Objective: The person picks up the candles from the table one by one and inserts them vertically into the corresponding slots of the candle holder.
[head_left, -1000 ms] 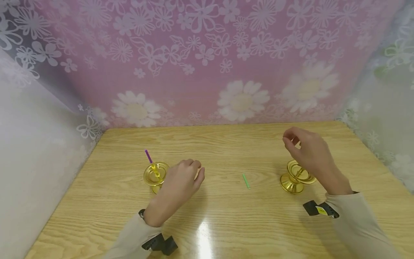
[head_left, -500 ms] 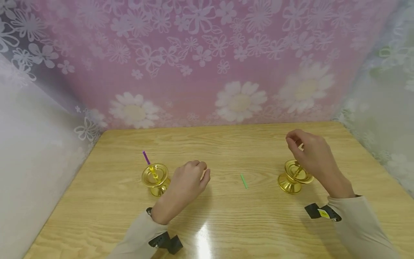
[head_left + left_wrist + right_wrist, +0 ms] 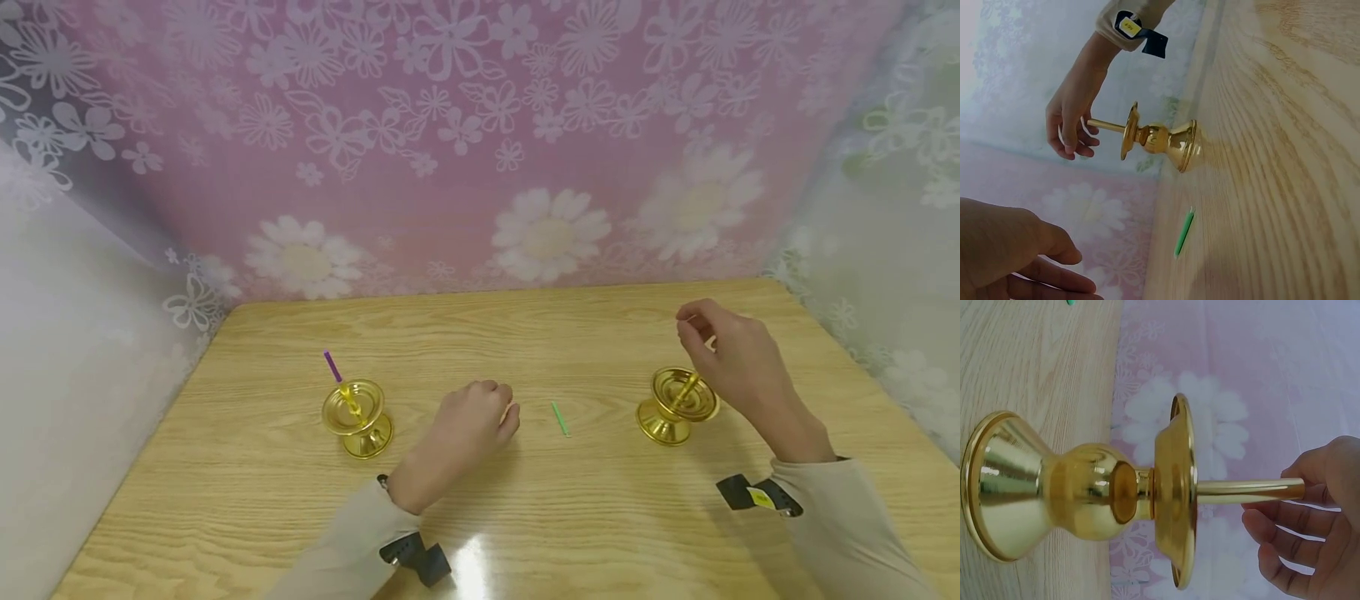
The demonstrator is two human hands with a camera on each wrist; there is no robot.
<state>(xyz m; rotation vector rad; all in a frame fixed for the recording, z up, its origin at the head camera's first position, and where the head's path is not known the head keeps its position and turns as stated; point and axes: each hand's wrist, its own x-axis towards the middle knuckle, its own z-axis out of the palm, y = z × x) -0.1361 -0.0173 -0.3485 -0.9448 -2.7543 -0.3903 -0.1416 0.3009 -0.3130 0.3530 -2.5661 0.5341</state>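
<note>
My left hand (image 3: 467,427) hovers over the table left of a thin green candle (image 3: 560,419), fingers loosely bent around nothing. The candle lies flat, its wick end toward me; the left wrist view shows thumb and fingers apart (image 3: 1019,250). Above the right gold candle holder (image 3: 664,425), my right hand (image 3: 742,358) is held with loosely curled fingers. In the right wrist view its fingertips are right beside the holder's upright tube (image 3: 1250,490), whose top bears no candle. A purple candle (image 3: 333,367) stands in the tube of the left gold candle holder (image 3: 367,438), tilting left.
Everything stands on a light wooden table (image 3: 450,342). A pink floral backdrop (image 3: 420,192) rises behind its far edge, with pale panels on both sides. Dark straps with black tabs (image 3: 416,560) sit at both wrists.
My left hand has moved right, away from the left holder and closer to the green candle. The right hand has shifted slightly right. The camera view has drifted a little.
</note>
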